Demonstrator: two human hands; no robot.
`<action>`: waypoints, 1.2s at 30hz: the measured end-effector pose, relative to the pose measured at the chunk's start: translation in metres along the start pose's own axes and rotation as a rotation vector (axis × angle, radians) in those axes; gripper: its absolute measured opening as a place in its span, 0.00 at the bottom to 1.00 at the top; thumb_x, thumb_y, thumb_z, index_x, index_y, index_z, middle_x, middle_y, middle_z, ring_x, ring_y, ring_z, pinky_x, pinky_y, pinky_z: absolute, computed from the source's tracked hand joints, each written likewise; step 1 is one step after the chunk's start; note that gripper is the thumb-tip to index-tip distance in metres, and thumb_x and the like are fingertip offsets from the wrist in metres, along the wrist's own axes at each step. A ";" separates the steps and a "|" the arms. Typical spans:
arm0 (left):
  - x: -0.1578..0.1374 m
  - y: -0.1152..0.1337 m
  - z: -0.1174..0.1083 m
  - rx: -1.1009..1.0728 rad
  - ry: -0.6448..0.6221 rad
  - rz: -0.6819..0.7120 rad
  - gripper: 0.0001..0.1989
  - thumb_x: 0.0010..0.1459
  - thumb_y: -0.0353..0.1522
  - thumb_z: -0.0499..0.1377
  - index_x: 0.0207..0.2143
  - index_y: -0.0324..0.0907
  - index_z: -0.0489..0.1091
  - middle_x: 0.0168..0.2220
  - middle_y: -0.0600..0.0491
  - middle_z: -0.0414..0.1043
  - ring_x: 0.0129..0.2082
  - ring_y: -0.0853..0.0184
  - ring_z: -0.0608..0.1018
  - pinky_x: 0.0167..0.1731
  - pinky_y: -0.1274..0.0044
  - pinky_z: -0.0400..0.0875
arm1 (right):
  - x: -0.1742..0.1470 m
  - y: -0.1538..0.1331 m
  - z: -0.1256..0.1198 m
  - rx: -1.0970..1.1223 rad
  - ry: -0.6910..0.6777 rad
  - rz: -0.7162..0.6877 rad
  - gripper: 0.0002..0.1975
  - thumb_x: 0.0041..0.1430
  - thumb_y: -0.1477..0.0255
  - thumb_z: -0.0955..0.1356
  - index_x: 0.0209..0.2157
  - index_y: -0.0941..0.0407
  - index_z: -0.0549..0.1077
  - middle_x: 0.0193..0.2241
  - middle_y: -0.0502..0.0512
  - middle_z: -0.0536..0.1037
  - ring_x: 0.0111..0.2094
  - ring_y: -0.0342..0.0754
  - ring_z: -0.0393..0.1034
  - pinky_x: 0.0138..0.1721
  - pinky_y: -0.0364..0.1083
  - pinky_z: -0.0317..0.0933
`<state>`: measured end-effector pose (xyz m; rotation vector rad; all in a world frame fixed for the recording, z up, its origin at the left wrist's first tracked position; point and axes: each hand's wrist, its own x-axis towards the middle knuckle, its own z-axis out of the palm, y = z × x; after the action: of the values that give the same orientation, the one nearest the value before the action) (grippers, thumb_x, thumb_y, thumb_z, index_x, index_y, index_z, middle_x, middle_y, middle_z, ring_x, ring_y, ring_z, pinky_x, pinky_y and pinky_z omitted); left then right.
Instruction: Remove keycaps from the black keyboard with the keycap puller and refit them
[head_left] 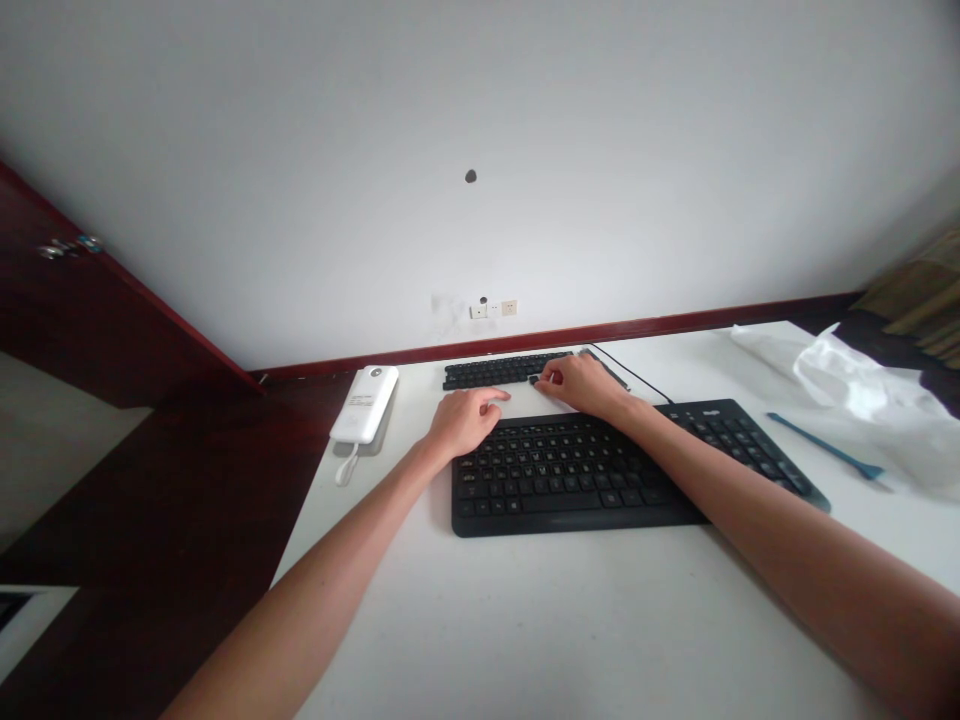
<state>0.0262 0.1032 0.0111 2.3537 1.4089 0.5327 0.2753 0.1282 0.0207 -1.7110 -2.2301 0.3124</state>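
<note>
A full-size black keyboard (540, 480) lies on the white table, its keys facing up. Beyond it sits a second, narrower black keyboard piece (487, 372), partly covered by my right hand (581, 383). That hand is closed in a pinch at a small black keycap (534, 379) just in front of the narrow piece. My left hand (461, 418) rests at the far left corner of the full-size keyboard, index finger stretched out and thumb apart, with nothing visible in it. My right forearm crosses over the keyboard and hides some of its keys.
A white power bank (365, 404) with a strap lies at the table's left edge. To the right are a blue pry tool (825, 445) and a crumpled white plastic bag (862, 380). A black cable (634, 373) runs behind the keyboard. Wall sockets (495, 310) are beyond the table.
</note>
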 end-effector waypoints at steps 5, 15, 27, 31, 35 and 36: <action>0.000 0.001 0.000 0.004 0.007 0.001 0.19 0.63 0.28 0.55 0.51 0.49 0.80 0.29 0.55 0.80 0.34 0.63 0.81 0.42 0.74 0.72 | 0.000 -0.001 0.002 0.016 0.015 0.021 0.12 0.61 0.63 0.68 0.35 0.53 0.82 0.32 0.56 0.84 0.33 0.52 0.75 0.36 0.48 0.62; 0.000 0.001 0.002 -0.002 0.016 -0.013 0.19 0.63 0.28 0.55 0.50 0.50 0.80 0.28 0.56 0.79 0.32 0.64 0.80 0.40 0.74 0.71 | 0.002 -0.003 0.006 0.012 0.042 0.073 0.13 0.61 0.61 0.68 0.35 0.53 0.82 0.32 0.55 0.84 0.33 0.52 0.76 0.37 0.48 0.63; 0.000 0.001 0.001 -0.010 0.009 -0.015 0.19 0.63 0.29 0.55 0.50 0.50 0.81 0.25 0.56 0.77 0.28 0.65 0.78 0.39 0.74 0.70 | 0.003 -0.005 0.005 0.017 0.046 0.096 0.12 0.61 0.61 0.69 0.34 0.53 0.82 0.31 0.55 0.84 0.33 0.52 0.76 0.37 0.47 0.63; 0.000 0.000 0.002 -0.006 0.015 -0.008 0.19 0.63 0.29 0.55 0.50 0.50 0.81 0.25 0.57 0.77 0.27 0.66 0.77 0.38 0.74 0.70 | 0.003 -0.004 0.006 0.013 0.052 0.091 0.13 0.61 0.61 0.68 0.34 0.52 0.82 0.30 0.55 0.84 0.32 0.51 0.75 0.36 0.47 0.62; 0.000 0.000 0.001 0.001 0.022 -0.007 0.19 0.62 0.29 0.55 0.50 0.50 0.81 0.25 0.57 0.77 0.27 0.66 0.77 0.38 0.74 0.70 | 0.003 -0.003 0.007 0.012 0.055 0.091 0.13 0.61 0.61 0.68 0.34 0.52 0.82 0.31 0.55 0.84 0.33 0.52 0.76 0.36 0.48 0.62; 0.000 0.001 0.001 0.002 0.019 -0.008 0.19 0.62 0.29 0.55 0.50 0.50 0.81 0.25 0.56 0.77 0.28 0.65 0.78 0.38 0.74 0.70 | 0.003 -0.003 0.007 0.012 0.055 0.095 0.13 0.61 0.61 0.68 0.34 0.52 0.82 0.31 0.55 0.84 0.33 0.52 0.76 0.36 0.48 0.63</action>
<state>0.0270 0.1024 0.0104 2.3491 1.4268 0.5528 0.2688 0.1303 0.0155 -1.8008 -2.1087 0.2959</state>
